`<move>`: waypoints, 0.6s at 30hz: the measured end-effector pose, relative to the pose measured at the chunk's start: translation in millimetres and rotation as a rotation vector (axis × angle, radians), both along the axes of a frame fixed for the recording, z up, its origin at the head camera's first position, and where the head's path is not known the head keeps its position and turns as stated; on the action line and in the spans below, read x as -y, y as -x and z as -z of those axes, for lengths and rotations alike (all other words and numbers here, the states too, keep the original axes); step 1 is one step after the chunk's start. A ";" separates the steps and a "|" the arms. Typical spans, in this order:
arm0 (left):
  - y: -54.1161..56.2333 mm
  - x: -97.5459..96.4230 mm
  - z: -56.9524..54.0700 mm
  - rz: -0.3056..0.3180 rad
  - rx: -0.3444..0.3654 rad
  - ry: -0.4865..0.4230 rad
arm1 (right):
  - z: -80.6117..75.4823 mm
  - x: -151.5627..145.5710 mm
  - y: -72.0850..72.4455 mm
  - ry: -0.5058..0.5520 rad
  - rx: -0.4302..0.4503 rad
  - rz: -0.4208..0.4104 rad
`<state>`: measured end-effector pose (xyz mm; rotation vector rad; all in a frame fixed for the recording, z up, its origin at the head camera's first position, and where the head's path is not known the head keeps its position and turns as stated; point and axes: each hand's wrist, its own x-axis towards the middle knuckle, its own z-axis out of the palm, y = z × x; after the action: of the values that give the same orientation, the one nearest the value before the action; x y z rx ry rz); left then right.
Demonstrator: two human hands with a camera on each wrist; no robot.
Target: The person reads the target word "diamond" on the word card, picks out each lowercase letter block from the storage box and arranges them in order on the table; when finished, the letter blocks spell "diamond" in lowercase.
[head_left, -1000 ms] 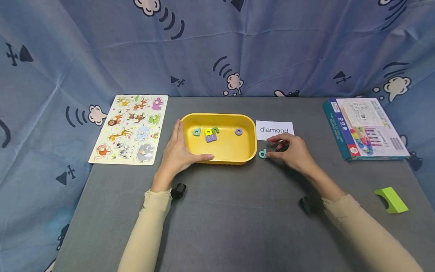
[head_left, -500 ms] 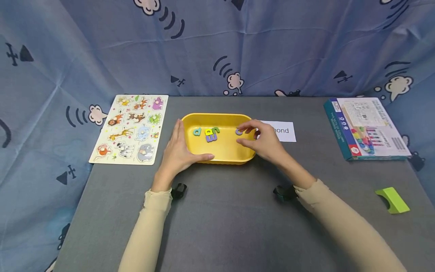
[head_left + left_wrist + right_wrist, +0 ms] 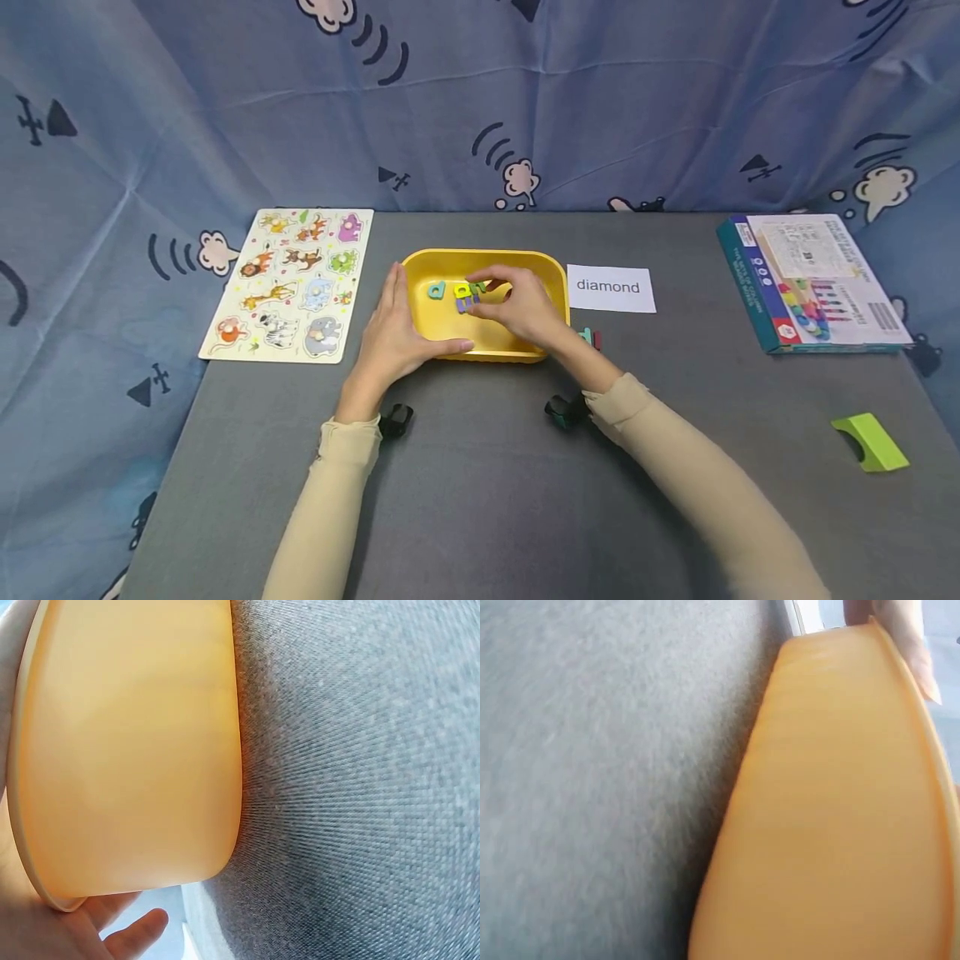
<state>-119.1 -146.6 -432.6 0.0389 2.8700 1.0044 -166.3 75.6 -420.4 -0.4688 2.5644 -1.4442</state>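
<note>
A yellow tray (image 3: 495, 335) sits mid-table. My left hand (image 3: 397, 333) holds its left end, fingers along the side and thumb across the front rim; the left wrist view shows it against the rim too. Inside lie a teal letter d (image 3: 437, 290), a yellow letter (image 3: 461, 290), a green n (image 3: 477, 287) and a purple m (image 3: 462, 305), bunched close except the d. My right hand (image 3: 523, 307) reaches into the tray, thumb and fingertips parted around the green n and purple m. It covers where the purple o lay. The right wrist view shows mainly the tray wall (image 3: 825, 787).
Right of the tray lie a card printed "diamond" (image 3: 611, 288) and, partly behind my right wrist, a teal letter (image 3: 585, 335) with a dark red piece (image 3: 597, 340). An animal puzzle board (image 3: 288, 287) is at left; a box (image 3: 813, 283) and green arch block (image 3: 872, 442) are at right.
My right hand has left the teal letter beside the card, crossed the tray's right rim over the purple o, and moved left to the letter cluster. My left hand has stayed on the tray.
</note>
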 end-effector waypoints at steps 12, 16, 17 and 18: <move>1.2 0.5 1.0 0.007 -0.007 -0.002 | 11.0 23.6 15.0 -0.136 0.086 -0.059; 1.0 0.8 1.9 0.005 -0.007 -0.001 | 14.3 25.7 18.1 -0.185 0.070 -0.077; 0.9 0.8 1.9 0.004 -0.008 -0.001 | 15.3 25.9 18.8 -0.193 0.063 -0.077; 0.9 0.9 1.8 0.003 -0.008 -0.003 | 16.5 26.0 19.4 -0.200 0.056 -0.079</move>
<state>-120.0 -147.4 -434.4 0.0482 2.8751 1.0100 -185.7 49.6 -436.9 -0.4858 2.5798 -1.1444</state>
